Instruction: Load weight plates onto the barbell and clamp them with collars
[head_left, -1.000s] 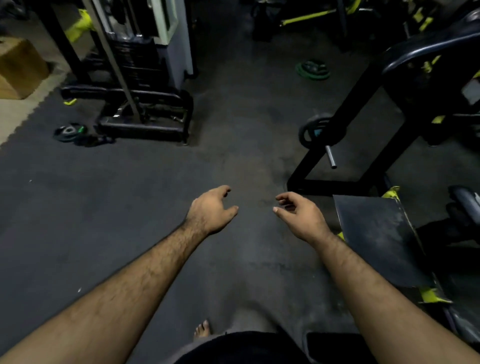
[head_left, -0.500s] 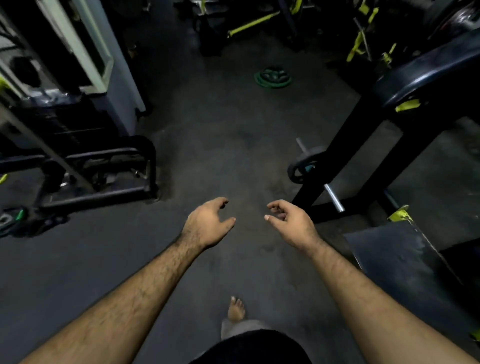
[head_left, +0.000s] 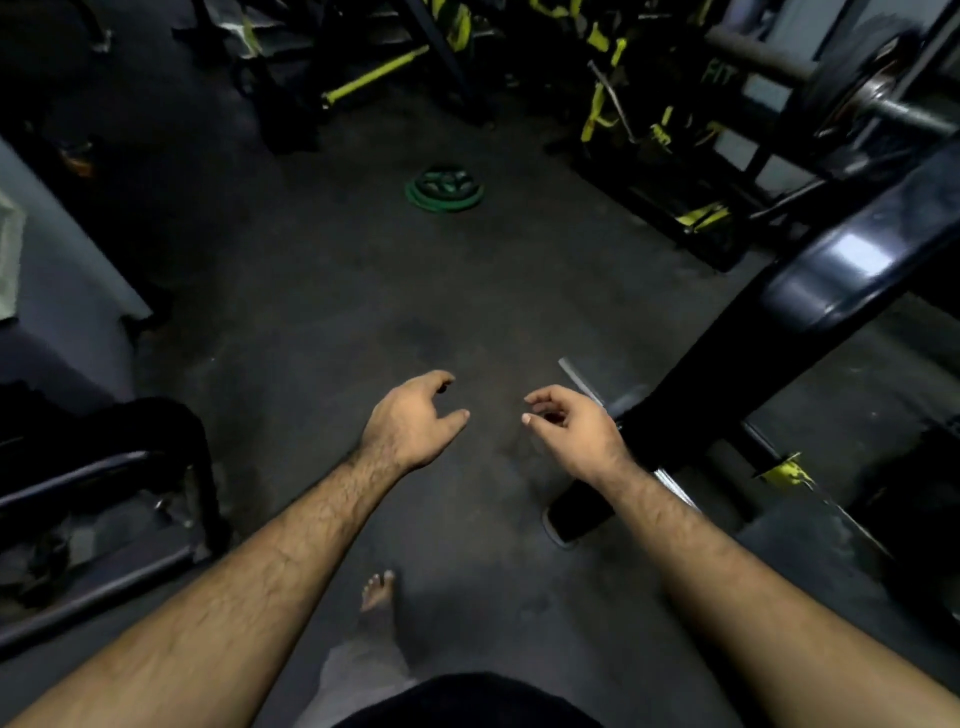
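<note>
Plates (head_left: 444, 189), green-rimmed, lie stacked flat on the floor (head_left: 322, 322), likely heavy and rigid; grip opposite rims. Left hand (head_left: 410, 423) and right hand (head_left: 569, 431) hover empty, fingers loosely apart.

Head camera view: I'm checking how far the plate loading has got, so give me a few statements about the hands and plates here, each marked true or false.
1. Both hands are empty. True: the left hand and right hand hold nothing, fingers loosely curled.
2. The green plates lie on the floor ahead of the hands. True: the green plates sit flat on the floor, untouched.
3. The right hand grips a collar. False: it holds nothing, and no collar is visible.
4. The person wears shoes. False: a bare foot shows on the floor.
5. The left hand rests on the green plates. False: it is in the air, well short of them.
</note>
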